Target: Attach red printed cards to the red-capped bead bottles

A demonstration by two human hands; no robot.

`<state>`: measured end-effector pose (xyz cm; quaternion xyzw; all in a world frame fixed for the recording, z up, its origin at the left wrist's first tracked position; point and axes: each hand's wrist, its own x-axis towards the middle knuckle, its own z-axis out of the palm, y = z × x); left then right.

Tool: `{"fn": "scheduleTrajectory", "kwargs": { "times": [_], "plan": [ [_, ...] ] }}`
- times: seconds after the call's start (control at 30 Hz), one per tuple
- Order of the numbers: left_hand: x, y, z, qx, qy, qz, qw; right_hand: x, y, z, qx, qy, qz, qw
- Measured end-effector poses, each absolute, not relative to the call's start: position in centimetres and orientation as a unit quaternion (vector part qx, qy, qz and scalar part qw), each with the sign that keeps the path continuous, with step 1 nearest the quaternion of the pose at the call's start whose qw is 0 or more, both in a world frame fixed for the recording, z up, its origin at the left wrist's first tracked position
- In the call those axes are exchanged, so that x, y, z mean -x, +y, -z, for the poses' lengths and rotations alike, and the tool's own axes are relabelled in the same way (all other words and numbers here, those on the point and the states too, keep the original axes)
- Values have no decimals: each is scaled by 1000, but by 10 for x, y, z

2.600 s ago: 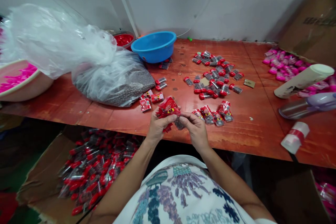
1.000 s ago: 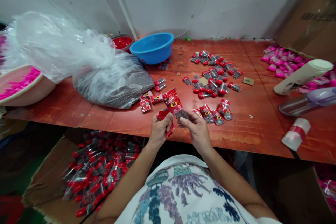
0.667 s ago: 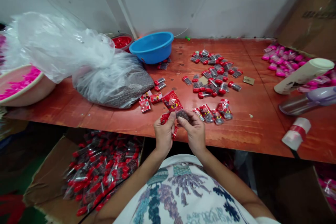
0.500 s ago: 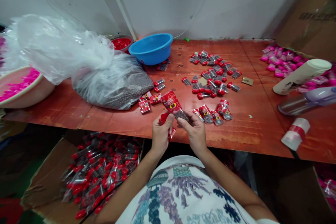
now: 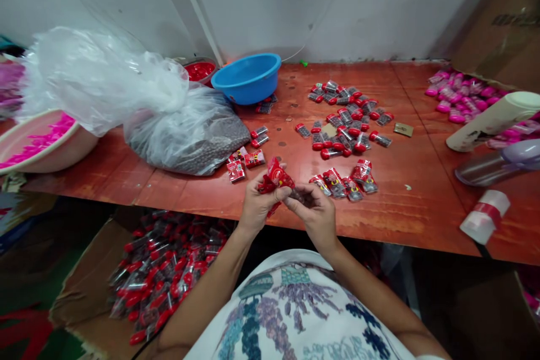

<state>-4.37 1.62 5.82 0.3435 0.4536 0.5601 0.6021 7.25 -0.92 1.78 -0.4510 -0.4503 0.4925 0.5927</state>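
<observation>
Left hand (image 5: 257,205) fingers are pinching a red sachet (image 5: 276,175). Right hand (image 5: 318,214) fingers are gripping a clear capsule (image 5: 304,197) of dark beads at the sachet's lower end. Both are hovering over the near edge of the bench (image 5: 405,214).

- Row of filled sachets (image 5: 341,183) is lying just right of the hands.
- Capsule pile (image 5: 346,124) is sitting farther back.
- Bead bag (image 5: 189,135) is slumping at left, with the blue basin (image 5: 247,76) sitting behind it.
- Carton of capsules (image 5: 160,270) is sitting below the bench.
</observation>
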Motion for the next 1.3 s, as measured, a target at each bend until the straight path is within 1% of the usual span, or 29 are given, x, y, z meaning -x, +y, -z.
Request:
{"fn": "scheduleTrajectory", "kwargs": {
  "times": [0.07,0.27,0.43,0.63,0.83,0.93,1.0,1.1,1.3],
  "plan": [
    [41,16,-58,-338,454,-563,602,-73,-9,-18,444,-433,-509,597],
    [34,12,-51,-303,485,-594,565,-79,-4,-23,453,-477,-469,590],
    [26,6,-47,-281,485,-590,582,-78,1,-25,424,-405,-527,615],
    [20,-4,-39,-317,514,-564,563,-84,3,-21,430,-454,-517,584],
    [19,-13,-28,-344,529,-541,556,-85,1,-18,424,-362,-578,596],
    [22,-14,-27,-347,523,-527,573,-83,2,-20,411,-336,-600,599],
    [26,-11,-28,-326,518,-546,572,-81,2,-21,402,-328,-610,599],
    [31,-5,-32,-303,520,-590,538,-76,0,-20,396,-316,-617,602],
    [26,-8,-33,-306,534,-609,500,-67,-4,-19,406,-301,-595,625]
  ]
}}
